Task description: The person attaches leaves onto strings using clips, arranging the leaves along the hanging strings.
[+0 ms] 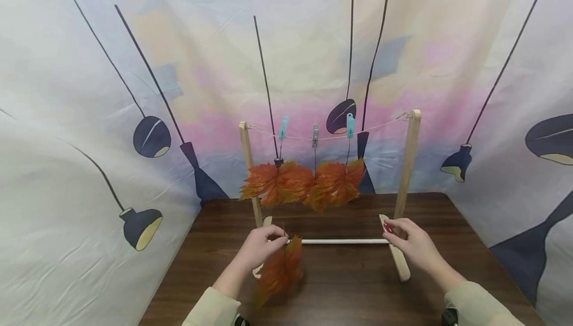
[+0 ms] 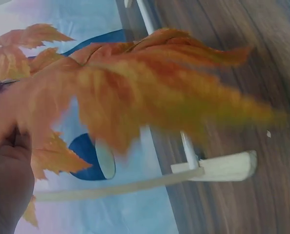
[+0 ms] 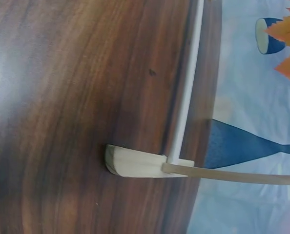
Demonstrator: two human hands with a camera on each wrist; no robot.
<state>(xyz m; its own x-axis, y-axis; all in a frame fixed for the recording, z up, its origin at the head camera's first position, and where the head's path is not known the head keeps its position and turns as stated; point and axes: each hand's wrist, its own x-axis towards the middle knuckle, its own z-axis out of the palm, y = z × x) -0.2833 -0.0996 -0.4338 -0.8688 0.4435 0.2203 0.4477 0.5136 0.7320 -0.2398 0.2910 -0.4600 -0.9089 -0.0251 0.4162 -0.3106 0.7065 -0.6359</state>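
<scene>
My left hand [image 1: 261, 246] pinches the thin stem of an orange artificial maple leaf [image 1: 282, 273], which hangs below the fingers over the table. In the left wrist view this leaf [image 2: 135, 92] fills the middle, blurred, with the hand at the left edge. Between thumb and fingers my right hand [image 1: 416, 245] holds a small red clothespin [image 1: 388, 228], mostly hidden. Farther back, several orange leaves [image 1: 337, 184] hang side by side from a string [image 1: 385, 126]. Two light blue clothespins [image 1: 350, 126] and a grey clothespin [image 1: 315, 136] grip the line above them.
The string runs between two wooden posts, a left one [image 1: 246, 152] and a right one [image 1: 407, 162]. A white rod [image 1: 344, 241] joins their wooden feet [image 1: 400, 264] low over the brown table [image 1: 349, 291]. Behind stands a cloth backdrop [image 1: 201, 92] printed with dark lamps.
</scene>
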